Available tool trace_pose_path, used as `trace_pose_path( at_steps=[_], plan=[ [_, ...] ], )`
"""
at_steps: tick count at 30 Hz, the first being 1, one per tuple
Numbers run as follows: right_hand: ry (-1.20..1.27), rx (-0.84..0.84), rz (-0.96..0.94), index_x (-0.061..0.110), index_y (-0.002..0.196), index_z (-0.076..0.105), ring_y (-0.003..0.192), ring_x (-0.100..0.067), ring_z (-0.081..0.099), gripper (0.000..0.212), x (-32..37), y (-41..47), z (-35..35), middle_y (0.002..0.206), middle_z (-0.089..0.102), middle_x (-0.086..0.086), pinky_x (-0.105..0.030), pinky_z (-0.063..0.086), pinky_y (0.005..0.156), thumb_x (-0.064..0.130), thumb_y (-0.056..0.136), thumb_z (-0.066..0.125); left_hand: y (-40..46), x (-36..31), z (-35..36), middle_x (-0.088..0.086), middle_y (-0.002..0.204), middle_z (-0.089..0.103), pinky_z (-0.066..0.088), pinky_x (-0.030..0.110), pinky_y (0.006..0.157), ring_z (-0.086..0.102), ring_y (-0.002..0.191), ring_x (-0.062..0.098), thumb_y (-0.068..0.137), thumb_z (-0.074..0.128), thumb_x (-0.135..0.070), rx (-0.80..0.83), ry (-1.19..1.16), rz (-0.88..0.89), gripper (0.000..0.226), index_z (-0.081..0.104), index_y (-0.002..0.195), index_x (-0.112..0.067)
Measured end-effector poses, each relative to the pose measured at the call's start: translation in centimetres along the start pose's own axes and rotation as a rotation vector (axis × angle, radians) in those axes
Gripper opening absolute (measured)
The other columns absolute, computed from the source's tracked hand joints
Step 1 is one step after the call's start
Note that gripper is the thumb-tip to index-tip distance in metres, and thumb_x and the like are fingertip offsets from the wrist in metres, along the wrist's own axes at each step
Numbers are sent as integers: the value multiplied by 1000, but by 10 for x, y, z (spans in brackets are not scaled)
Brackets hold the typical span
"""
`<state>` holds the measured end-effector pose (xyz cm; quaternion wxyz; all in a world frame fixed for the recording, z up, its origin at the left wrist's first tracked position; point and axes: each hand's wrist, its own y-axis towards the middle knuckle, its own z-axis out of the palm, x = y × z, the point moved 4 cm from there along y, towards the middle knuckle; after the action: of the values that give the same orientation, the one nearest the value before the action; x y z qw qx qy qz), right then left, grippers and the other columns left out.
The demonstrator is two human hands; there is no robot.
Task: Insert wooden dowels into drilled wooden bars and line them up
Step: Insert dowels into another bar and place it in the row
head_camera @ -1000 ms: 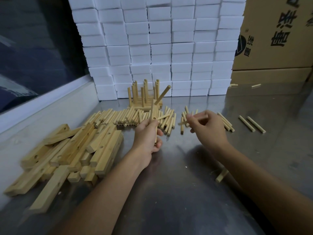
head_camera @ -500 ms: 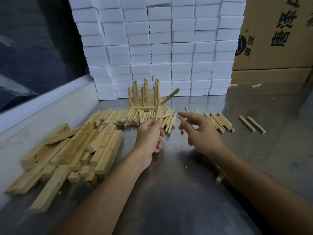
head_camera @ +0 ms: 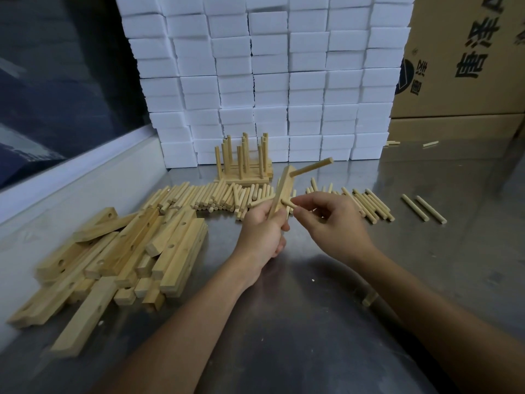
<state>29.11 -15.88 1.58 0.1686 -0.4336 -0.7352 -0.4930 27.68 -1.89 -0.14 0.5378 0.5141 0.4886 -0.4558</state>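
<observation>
Pushing a second dowel (head_camera: 289, 202) into the bar (head_camera: 281, 194), previously empty-handed.

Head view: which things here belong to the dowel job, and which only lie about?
Job: left hand, held bar, right hand, pinched dowel, loose dowels, bar pile, finished bars.
Lying about: white blocks, cardboard boxes.

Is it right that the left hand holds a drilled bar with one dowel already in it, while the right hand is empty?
Not quite. In the head view the right hand is not empty: its fingers pinch a second dowel at the bar. The left hand does hold that bar, with one dowel already in it.
</observation>
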Motion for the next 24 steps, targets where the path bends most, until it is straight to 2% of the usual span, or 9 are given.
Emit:
trace_pose_path(
  at_steps=[3,5,8,10,12,14,16,19,24],
  plan=[
    [-137,37,-87,16,109,77,63,13,56,18,5,0,-4,84,69,14,-5,41,59,18,92,70,-1,0,-2,2,68,46,30,21,40,35,45,10,102,46,-13,-17,72,83,23,64,88,-16],
    [-265,54,-162,19,108,77,68,7,61,18,9,1,-8,88,74,11,-7,43,65,23,92,69,0,-1,-3,4,68,46,32,26,48,36,49,11,102,47,-12,-16,183,163,20,66,94,-13],
    [-415,49,-228,20,105,76,83,-14,70,18,14,1,-10,91,75,6,-33,56,70,30,95,65,0,-2,0,2,68,50,35,28,54,41,54,10,101,50,-14,-4,286,257,21,66,93,-25],
    [-463,16,-274,15,100,74,79,-21,69,17,17,-1,-9,87,74,3,-39,55,64,28,96,64,0,-3,2,-11,64,55,37,20,55,45,55,3,100,52,-14,-3,330,310,21,63,95,-31],
    [-506,-28,-333,11,93,72,65,-25,66,14,24,-5,-8,77,71,-1,-37,51,52,23,95,64,0,-4,2,-20,62,57,37,12,55,49,57,-1,100,51,-12,-3,362,344,21,63,99,-29],
    [-530,-52,-336,9,88,70,54,-25,61,14,27,-8,-7,67,67,-2,-31,44,46,20,95,65,0,-3,2,-22,64,58,36,11,56,52,61,-3,100,51,-12,-6,390,355,19,63,102,-27],
    [-517,-58,-258,9,86,70,51,-24,57,21,24,-7,-4,63,64,-3,-32,42,47,23,98,60,-1,-4,3,-14,69,58,37,16,57,53,63,1,100,51,-14,-7,420,387,17,64,106,-23],
    [-322,-49,-68,9,84,71,53,-21,56,30,10,-4,-1,61,63,-3,-38,47,54,26,101,52,-3,-6,4,-4,77,60,41,25,60,54,67,10,101,51,-17,6,470,427,21,65,115,-21],
    [-310,-48,-215,9,95,72,55,-10,54,11,18,-7,-3,68,66,2,-30,47,55,19,94,65,-1,-6,4,-13,81,59,38,21,65,55,76,6,101,50,-17,-8,488,368,26,63,122,-18]
  ],
)
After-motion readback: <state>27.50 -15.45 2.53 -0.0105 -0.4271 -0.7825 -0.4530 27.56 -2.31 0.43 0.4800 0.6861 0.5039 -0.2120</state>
